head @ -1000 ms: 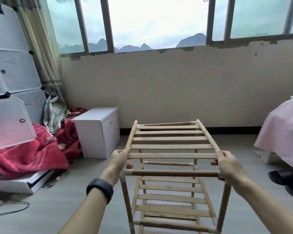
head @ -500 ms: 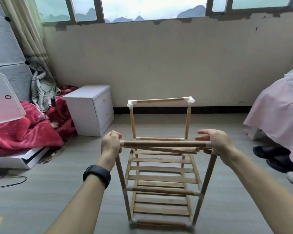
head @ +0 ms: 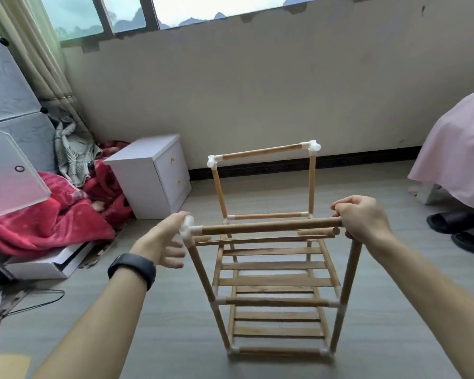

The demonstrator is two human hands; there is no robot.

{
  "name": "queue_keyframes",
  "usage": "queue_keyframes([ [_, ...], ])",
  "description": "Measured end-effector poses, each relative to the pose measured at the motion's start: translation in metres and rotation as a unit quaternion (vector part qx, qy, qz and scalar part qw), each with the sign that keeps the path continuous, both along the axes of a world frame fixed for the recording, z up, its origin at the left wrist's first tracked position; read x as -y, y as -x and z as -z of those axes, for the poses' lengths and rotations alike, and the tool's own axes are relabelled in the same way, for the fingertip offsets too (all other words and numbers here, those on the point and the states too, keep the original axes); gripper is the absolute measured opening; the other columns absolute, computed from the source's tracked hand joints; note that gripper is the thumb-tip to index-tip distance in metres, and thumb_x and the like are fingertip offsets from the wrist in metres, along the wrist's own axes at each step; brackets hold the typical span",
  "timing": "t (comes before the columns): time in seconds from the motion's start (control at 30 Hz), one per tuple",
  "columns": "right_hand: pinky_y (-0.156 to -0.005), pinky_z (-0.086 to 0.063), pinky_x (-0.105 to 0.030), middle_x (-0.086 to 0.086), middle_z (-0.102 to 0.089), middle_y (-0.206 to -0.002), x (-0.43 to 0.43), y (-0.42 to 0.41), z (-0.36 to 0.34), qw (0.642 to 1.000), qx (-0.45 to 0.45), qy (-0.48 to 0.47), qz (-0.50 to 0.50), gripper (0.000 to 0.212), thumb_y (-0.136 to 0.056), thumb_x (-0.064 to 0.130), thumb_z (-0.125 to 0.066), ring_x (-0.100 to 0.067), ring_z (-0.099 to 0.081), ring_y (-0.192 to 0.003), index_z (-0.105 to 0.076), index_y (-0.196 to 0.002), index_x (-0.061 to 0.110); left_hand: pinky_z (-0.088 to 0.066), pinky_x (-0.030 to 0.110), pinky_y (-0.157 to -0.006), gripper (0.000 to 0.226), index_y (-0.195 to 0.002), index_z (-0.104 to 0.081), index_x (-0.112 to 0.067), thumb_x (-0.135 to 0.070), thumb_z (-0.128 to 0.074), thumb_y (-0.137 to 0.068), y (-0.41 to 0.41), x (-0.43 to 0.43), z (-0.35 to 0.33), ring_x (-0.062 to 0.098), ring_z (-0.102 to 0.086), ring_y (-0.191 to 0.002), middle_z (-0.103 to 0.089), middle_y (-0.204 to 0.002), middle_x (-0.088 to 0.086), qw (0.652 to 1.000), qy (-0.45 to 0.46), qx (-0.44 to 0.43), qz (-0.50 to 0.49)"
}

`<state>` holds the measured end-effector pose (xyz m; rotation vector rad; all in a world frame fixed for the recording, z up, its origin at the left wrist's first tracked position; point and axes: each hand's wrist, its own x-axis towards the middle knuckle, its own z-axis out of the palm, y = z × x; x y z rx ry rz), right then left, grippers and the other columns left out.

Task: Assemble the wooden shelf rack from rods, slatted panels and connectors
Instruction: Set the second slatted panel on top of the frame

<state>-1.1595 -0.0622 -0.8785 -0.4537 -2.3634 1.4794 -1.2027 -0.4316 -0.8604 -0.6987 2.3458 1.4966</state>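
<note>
Wooden slatted shelf rack (head: pixel 274 280): round top rod (head: pixel 271 226) gripped by right hand (head: pixel 364 217), left hand (head: pixel 159 242) slack; rack could be tipped one-handed.

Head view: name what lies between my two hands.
In the head view, the rack's top front rod spans between them: left hand by its white connector, right hand gripping the other end.
</note>
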Motion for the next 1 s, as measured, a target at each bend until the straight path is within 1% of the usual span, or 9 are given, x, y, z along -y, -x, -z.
queue_keyframes([
  [0.07,-0.056,-0.045,-0.031,-0.008,-0.069,-0.085,0.0,-0.002,-0.001,1.0,0.009,-0.001,-0.004,0.019,-0.098,0.013,-0.049,-0.022,-0.063,-0.076,-0.068,-0.095,0.016,-0.06,0.043,-0.075,0.049,-0.113,-0.068,-0.002,-0.042,-0.059,-0.086,0.002,0.004,0.001,0.034,-0.075,-0.095,-0.074,-0.107,0.021,0.991,-0.089,0.092,0.037],
  [0.2,-0.071,-0.055,-0.042,-0.007,-0.067,-0.09,0.0,-0.004,-0.001,1.0,0.017,-0.01,0.003,0.018,-0.097,0.013,-0.049,-0.026,-0.063,-0.088,-0.067,-0.097,0.016,-0.06,0.039,-0.076,0.018,-0.082,-0.065,-0.007,-0.022,-0.06,-0.074,0.013,-0.001,0.001,0.021,-0.071,-0.064,-0.07,-0.076,0.008,0.991,-0.083,0.096,0.048],
  [0.3,-0.082,-0.057,-0.047,-0.007,-0.064,-0.095,0.002,-0.003,-0.003,0.999,0.026,-0.027,0.014,0.016,-0.097,0.015,-0.048,-0.029,-0.061,-0.095,-0.063,-0.102,0.018,-0.054,0.031,-0.069,0.015,-0.078,-0.062,-0.01,-0.014,-0.055,-0.065,0.01,-0.005,-0.01,0.015,-0.058,-0.046,-0.058,-0.059,0.003,0.994,-0.066,0.077,0.03],
  [0.37,-0.084,-0.058,-0.05,-0.007,-0.062,-0.098,0.001,-0.002,-0.002,0.999,0.034,-0.037,0.019,0.013,-0.098,0.017,-0.048,-0.029,-0.061,-0.095,-0.06,-0.103,0.019,-0.049,0.031,-0.066,0.028,-0.101,-0.074,-0.012,-0.023,-0.058,-0.081,0.016,-0.006,-0.024,0.013,-0.055,-0.057,-0.058,-0.064,0.001,0.996,-0.062,0.065,0.026],
  [0.47,-0.08,-0.058,-0.048,-0.008,-0.062,-0.097,0.0,-0.002,0.0,0.998,0.042,-0.034,0.021,0.017,-0.102,0.03,-0.049,-0.027,-0.061,-0.09,-0.058,-0.105,0.016,-0.045,0.027,-0.062,0.04,-0.126,-0.07,-0.012,-0.03,-0.054,-0.094,0.031,-0.016,-0.05,0.009,-0.053,-0.063,-0.057,-0.063,-0.007,0.993,-0.115,0.033,0.022],
  [0.57,-0.068,-0.053,-0.04,-0.007,-0.065,-0.086,0.001,-0.005,0.0,0.998,0.05,-0.041,0.022,0.042,-0.1,0.055,-0.049,-0.024,-0.063,-0.082,-0.059,-0.095,0.015,-0.043,0.025,-0.061,0.022,-0.108,-0.068,-0.017,-0.025,-0.054,-0.094,0.032,-0.037,-0.071,0.009,-0.053,-0.052,-0.058,-0.057,-0.007,0.989,-0.147,-0.005,0.025],
  [0.7,-0.059,-0.045,-0.032,-0.005,-0.067,-0.07,0.003,-0.009,-0.003,0.997,0.056,-0.045,0.007,0.053,-0.098,0.059,-0.051,-0.021,-0.064,-0.071,-0.066,-0.077,0.013,-0.042,0.033,-0.074,0.009,-0.078,-0.062,-0.021,-0.026,-0.06,-0.086,0.03,-0.06,-0.085,0.01,-0.058,-0.057,-0.066,-0.066,-0.011,0.982,-0.189,-0.011,0.021],
  [0.8,-0.059,-0.046,-0.031,-0.003,-0.066,-0.067,0.002,-0.011,-0.003,0.998,0.06,-0.036,0.0,0.054,-0.098,0.058,-0.052,-0.019,-0.064,-0.068,-0.064,-0.071,0.013,-0.044,0.033,-0.074,0.005,-0.083,-0.062,-0.021,-0.026,-0.064,-0.082,0.032,-0.073,-0.092,0.008,-0.058,-0.052,-0.067,-0.067,-0.013,0.968,-0.25,0.001,0.005],
  [1.0,-0.082,-0.058,-0.046,-0.008,-0.066,-0.092,0.001,-0.009,-0.002,0.996,0.07,-0.046,0.031,0.049,-0.095,0.058,-0.053,-0.026,-0.065,-0.087,-0.06,-0.099,0.01,-0.046,0.033,-0.075,0.011,-0.094,-0.062,-0.013,-0.019,-0.059,-0.085,0.032,-0.066,-0.1,0.009,-0.057,-0.048,-0.064,-0.059,-0.01,0.95,-0.311,-0.012,-0.029],
])
